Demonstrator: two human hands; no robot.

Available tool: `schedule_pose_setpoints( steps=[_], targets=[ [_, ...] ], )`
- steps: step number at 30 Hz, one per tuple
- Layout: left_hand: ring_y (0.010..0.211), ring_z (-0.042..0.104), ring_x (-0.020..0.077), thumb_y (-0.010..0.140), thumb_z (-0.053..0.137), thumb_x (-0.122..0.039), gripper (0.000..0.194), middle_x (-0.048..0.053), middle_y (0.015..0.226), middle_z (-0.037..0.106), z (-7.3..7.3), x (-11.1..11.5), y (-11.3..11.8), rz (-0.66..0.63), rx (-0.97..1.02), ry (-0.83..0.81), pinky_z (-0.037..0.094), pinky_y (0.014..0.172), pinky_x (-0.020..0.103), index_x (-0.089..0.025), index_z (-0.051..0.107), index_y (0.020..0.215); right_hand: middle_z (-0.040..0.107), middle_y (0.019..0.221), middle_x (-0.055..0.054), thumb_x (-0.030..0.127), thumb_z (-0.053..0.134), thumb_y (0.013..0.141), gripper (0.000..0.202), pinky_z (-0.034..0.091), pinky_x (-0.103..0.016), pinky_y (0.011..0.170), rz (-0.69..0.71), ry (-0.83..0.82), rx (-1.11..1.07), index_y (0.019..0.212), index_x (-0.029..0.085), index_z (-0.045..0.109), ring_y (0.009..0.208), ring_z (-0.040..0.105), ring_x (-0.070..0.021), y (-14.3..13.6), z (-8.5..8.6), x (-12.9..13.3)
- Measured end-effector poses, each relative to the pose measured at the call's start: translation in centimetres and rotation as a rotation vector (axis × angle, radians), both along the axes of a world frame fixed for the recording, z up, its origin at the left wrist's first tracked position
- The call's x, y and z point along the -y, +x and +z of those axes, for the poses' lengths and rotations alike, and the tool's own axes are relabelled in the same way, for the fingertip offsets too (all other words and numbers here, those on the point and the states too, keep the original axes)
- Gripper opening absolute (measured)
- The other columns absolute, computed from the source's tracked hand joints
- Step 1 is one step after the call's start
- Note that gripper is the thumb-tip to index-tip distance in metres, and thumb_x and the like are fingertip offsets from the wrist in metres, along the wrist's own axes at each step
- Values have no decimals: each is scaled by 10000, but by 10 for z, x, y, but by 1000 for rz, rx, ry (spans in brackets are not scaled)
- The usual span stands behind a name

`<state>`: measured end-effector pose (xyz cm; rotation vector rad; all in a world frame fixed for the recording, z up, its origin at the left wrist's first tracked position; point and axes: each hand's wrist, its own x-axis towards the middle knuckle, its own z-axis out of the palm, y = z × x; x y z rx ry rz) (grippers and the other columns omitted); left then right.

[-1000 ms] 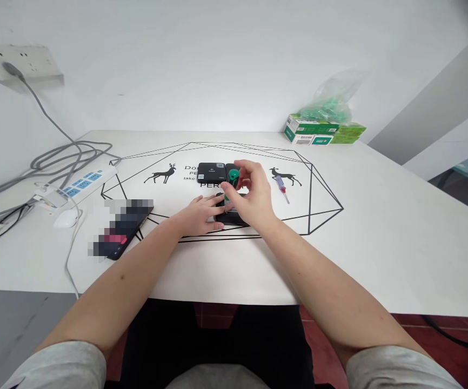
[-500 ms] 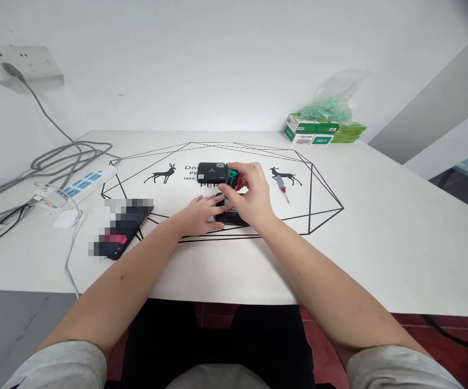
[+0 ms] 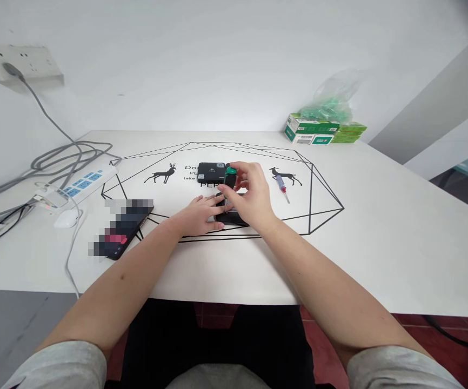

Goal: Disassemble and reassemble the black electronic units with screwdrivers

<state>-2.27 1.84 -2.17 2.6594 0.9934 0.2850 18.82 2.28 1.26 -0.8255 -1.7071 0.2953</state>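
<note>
R hand pinches the driver by its grn/blk handle, shank down over the blk unit on the surface; L hand lies w/ fingers spread on the unit. Driver prob. light & stiff; best held round the thick handle, not the thin shank. Unit looks flat, rigid, prob. plastic, maybe slippery.

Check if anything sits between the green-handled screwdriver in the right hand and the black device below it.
No loose object visibly stands between the green-handled screwdriver and the black device. The left hand crowds the spot: its fingers lie over the device's left part, close by the shaft. Tip contact can't be made out.
</note>
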Motion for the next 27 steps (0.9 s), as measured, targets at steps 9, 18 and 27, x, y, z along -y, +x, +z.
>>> schedule_pose_setpoints(
  steps=[9, 18, 27],
  targets=[
    [1557, 466, 435, 1119, 519, -608, 611, 121, 1791, 391, 4, 3, 1, 12, 1, -8, 331, 1269, 682, -366, 496, 1679, 651, 1116, -43, 274, 710, 912, 449, 669, -383, 687, 38, 13, -18, 1340, 324, 586, 930, 665, -214, -1, 1, 2],
    [1615, 406, 441, 1108, 552, -596, 696, 99, 1845, 289, 6, 3, 1, 19, 14, -45, 273, 1299, 743, -368, 377, 1741, 660, 1088, -39, 263, 716, 921, 392, 669, -364, 674, 34, 68, -29, 1302, 308, 629, 911, 664, -203, 2, 5, 4],
    [1658, 342, 434, 1097, 569, -565, 715, 96, 1857, 255, 6, 4, 1, 41, -7, -71, 231, 1305, 771, -366, 358, 1750, 639, 1096, -38, 302, 722, 939, 395, 667, -350, 671, 11, 75, -36, 1320, 311, 616, 914, 653, -195, 3, 2, 1]
  ],
)
